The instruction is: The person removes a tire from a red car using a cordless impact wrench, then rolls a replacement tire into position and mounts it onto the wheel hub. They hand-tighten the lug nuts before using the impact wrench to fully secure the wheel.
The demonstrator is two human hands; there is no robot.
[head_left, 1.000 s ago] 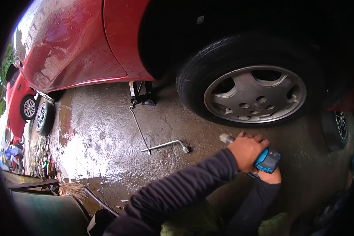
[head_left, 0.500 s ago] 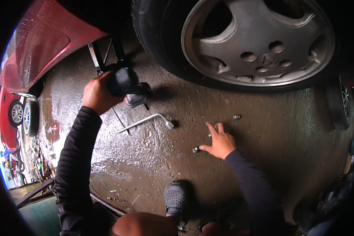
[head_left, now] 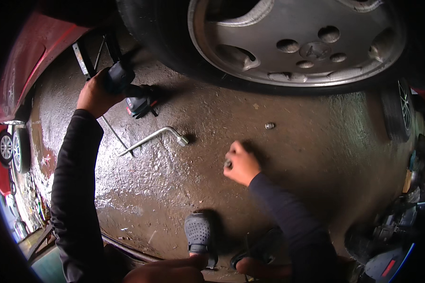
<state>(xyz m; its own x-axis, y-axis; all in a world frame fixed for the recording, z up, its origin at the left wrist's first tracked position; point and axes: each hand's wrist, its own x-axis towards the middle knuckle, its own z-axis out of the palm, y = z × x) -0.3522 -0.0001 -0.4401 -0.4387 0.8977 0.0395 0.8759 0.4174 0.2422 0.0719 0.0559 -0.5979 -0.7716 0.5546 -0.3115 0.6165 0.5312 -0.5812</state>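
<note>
The left hand [head_left: 95, 96] is closed around the dark grip of an impact wrench [head_left: 127, 89], holding it low over the wet concrete floor [head_left: 311, 155], near the floor's far left edge. The wrench's battery end, dark with a red patch, touches or nearly touches the floor just right of the hand. Just behind the hand stands a jack [head_left: 87, 56], under the edge of the red car [head_left: 19, 70].

The right hand [head_left: 241, 163] is curled into a loose fist over the middle of the floor, and its fingers pinch a small metal nut [head_left: 228, 164]; only a bit of the nut shows between the fingertips. A second nut [head_left: 269, 126] lies loose on the floor, beyond the hand and a little to its right, near the tyre.

Between the two hands lies a wheel brace [head_left: 153, 137], an L-shaped silver bar with its socket end pointing toward the right hand; neither hand touches it. A thin rod [head_left: 114, 134] lies beside it, crossing near its long end.

The wheel [head_left: 297, 42], with its silver hubcap, fills the far side of the floor, its tyre touching the concrete. At the near edge the person's feet show in sandals [head_left: 200, 236]. Both arms wear dark sleeves.
</note>
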